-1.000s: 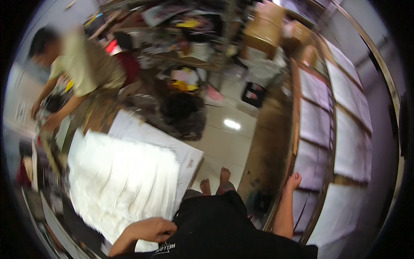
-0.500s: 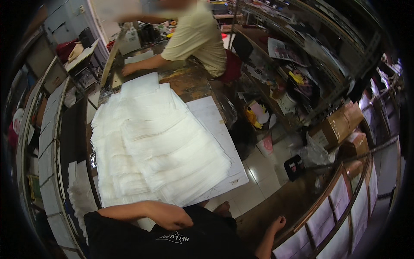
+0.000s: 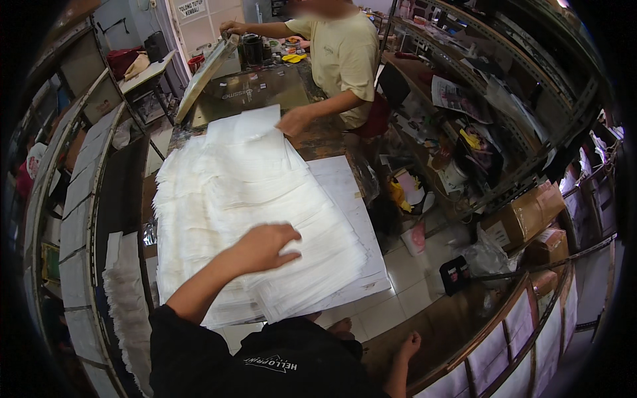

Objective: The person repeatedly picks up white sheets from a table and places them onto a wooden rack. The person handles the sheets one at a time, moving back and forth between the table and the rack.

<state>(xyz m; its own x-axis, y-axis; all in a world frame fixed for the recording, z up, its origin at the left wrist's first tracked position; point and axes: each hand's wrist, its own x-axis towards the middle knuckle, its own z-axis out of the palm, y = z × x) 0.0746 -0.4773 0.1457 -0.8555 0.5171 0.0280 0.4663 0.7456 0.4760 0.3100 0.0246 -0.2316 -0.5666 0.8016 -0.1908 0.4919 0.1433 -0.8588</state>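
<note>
A broad stack of thin white sheets (image 3: pixel 225 172), fanned in overlapping layers, covers the table in front of me. Over its near part is my left hand (image 3: pixel 264 248), thumb apart from the fingers and nothing visible between them; whether it touches the sheets I cannot tell. Low at my right side hangs my right hand (image 3: pixel 411 342), fingers curled in, with nothing seen in it. Beneath the stack, a white board (image 3: pixel 342 192) sticks out to the right. Across the table, a co-worker's hand (image 3: pixel 295 121) is at the stack's far corner; their other hand (image 3: pixel 232 28) grips a raised, tilted frame (image 3: pixel 207 78).
A dark flat printing surface (image 3: pixel 255 93) lies under the raised frame. Racks with pale panels (image 3: pixel 79 199) line my left, and more panels (image 3: pixel 517 318) stand at lower right. Cardboard boxes (image 3: pixel 524 213) and a cluttered metal shelf (image 3: pixel 478 99) are to the right.
My left hand has moved from my chest forward over the stack and opened. The co-worker has raised the frame and brought one hand to the stack's far corner. My right hand stays low.
</note>
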